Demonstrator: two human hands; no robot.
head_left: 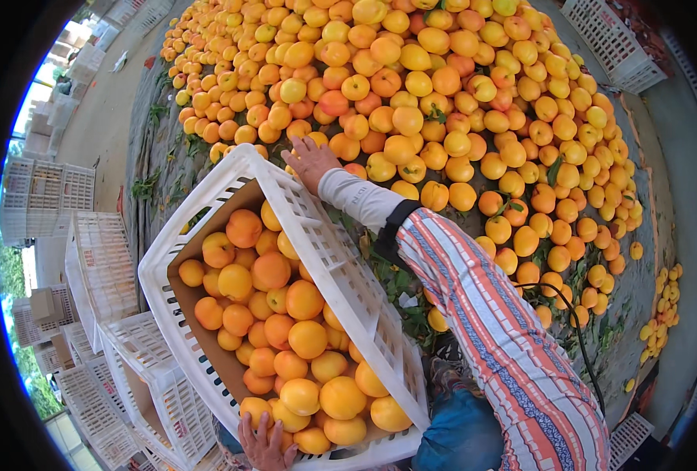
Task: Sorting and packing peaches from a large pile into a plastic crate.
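A white plastic crate (pixel 334 271) lined with brown cardboard stands slanted in front of me, well filled with yellow-orange peaches (pixel 307 340). My left hand (pixel 267 446) lies at its near rim, fingers stretched out and apart against the nearest fruit. Across the crate, my right hand (pixel 314 162) reaches past the far corner with fingers spread. It is beside the crate's outer wall and at the edge of a large peach pile (pixel 442 118); whether it touches the crate is unclear. Neither hand has a peach in its grasp.
Green leaves (pixel 148 187) and a grey ground sheet (pixel 156 141) lie under the pile. Stacked white crates (pixel 140 353) stand at the left, with another white crate (pixel 611 43) at the far right. A dark cable (pixel 580 330) curves beside my right arm. Scattered fruit (pixel 661 314) lies farther right.
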